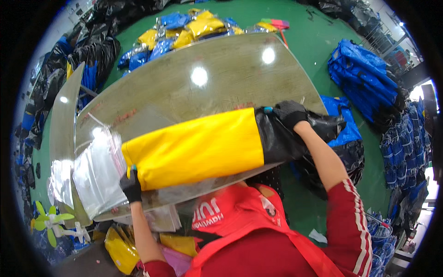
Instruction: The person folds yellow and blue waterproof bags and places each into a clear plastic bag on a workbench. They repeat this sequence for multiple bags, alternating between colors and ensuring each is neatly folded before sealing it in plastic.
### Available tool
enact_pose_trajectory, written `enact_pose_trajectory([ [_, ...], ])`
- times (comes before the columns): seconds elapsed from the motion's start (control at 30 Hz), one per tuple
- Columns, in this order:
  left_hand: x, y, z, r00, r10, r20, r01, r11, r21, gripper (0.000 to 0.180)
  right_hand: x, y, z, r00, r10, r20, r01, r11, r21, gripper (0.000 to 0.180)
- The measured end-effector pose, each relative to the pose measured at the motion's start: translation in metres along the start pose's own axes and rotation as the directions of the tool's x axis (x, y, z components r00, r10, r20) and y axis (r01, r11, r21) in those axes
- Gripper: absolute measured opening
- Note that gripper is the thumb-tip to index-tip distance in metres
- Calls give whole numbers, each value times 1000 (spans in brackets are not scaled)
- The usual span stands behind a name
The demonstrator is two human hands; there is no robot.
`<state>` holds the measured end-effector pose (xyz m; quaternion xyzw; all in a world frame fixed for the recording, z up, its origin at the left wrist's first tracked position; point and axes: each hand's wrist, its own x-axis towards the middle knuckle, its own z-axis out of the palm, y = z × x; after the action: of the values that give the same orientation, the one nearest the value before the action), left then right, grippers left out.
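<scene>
1. Head view, how far along: the yellow cloth (198, 147) lies on the table (152, 101) as a long, nearly smooth band, so the flattening and folding of that part looks mostly done
2. Head view, what is left: the black end (279, 138) at its right is creased and bunched, so I judge that part not yet tidy; whether it is joined to the yellow or only lies against it, I cannot tell
3. Head view, left hand (131, 185): gloved, fingers closed together, seemingly pinching the cloth's near left corner, with one blue-green fingertip showing on top
4. Head view, right hand (290, 114): gloved, fingers curled in over the far edge of the black end and apparently gripping it; the underside of the hold is hidden
5. Head view, where the cloth lies: between the two hands, slanting so its right end is farther from the person; the left hand touches its corner, while the right hand is just beyond its right edge, on the black
6. Head view, nearby: clear plastic bags (97, 171) lie flat just left of the cloth, and wrapped packets (203, 25) are heaped beyond the table's far edge
</scene>
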<state>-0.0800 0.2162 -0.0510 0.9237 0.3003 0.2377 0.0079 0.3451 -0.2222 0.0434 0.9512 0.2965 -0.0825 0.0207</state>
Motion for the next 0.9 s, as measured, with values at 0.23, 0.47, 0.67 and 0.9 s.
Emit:
enact_pose_trajectory([
  [0.23, 61, 94, -44, 968, 240, -72, -226, 960, 167, 56, 3, -11, 9, 998, 61, 25, -61, 998, 11, 42],
  [0.47, 75, 131, -32, 830, 251, 498, -369, 917, 152, 58, 4, -7, 12, 999, 26, 27, -29, 994, 107, 48],
  [0.67, 91, 337, -29, 680, 727, -96, -641, 526, -559, 60, -5, -23, -13, 991, 65, 113, -78, 990, 116, 35],
  [0.9, 58, 384, 38, 638, 757, 142, -634, 621, -461, 87, -78, 47, -36, 907, -156, -391, 151, 988, -44, 47],
])
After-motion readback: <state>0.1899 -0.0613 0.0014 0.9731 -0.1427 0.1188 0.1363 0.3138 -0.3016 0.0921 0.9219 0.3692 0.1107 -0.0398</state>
